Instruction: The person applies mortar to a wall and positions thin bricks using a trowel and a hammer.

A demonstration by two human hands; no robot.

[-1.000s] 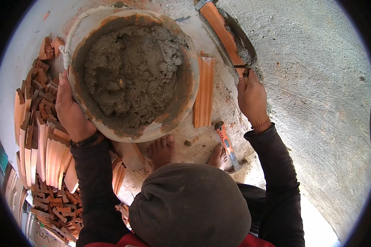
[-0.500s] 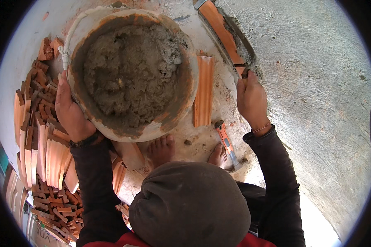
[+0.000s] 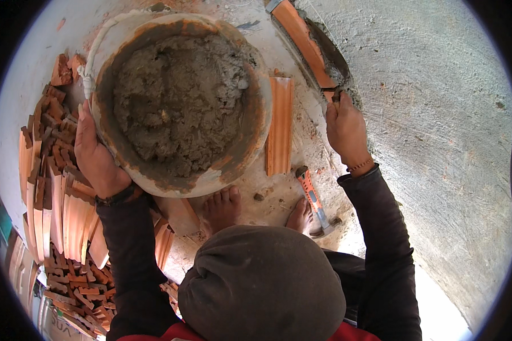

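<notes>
A large round tub [image 3: 182, 184] with a mortar-smeared rim stands before me, filled with grey-brown wet mortar [image 3: 182, 108]. My left hand [image 3: 98, 156] lies along the tub's left outer side, fingers stretched out and nothing grasped. At the foot of the wall, my right hand [image 3: 347, 128] is closed round a dark handle, which looks like a trowel's [image 3: 337, 98]; its blade is hard to make out. Just beyond that hand, a strip of orange clay tile [image 3: 307, 42] stands along the wall, with dark mortar [image 3: 334, 54] in the gap behind it.
A loose ridged tile [image 3: 280, 125] lies between tub and wall. A hammer with an orange handle [image 3: 310, 190] rests near my right foot [image 3: 299, 216]. Stacked tiles [image 3: 77, 219] and broken pieces [image 3: 77, 284] crowd the left. The rough grey wall [image 3: 438, 125] bounds the right.
My right hand has shifted slightly forward along the wall, toward the standing tile. My left hand stays against the tub.
</notes>
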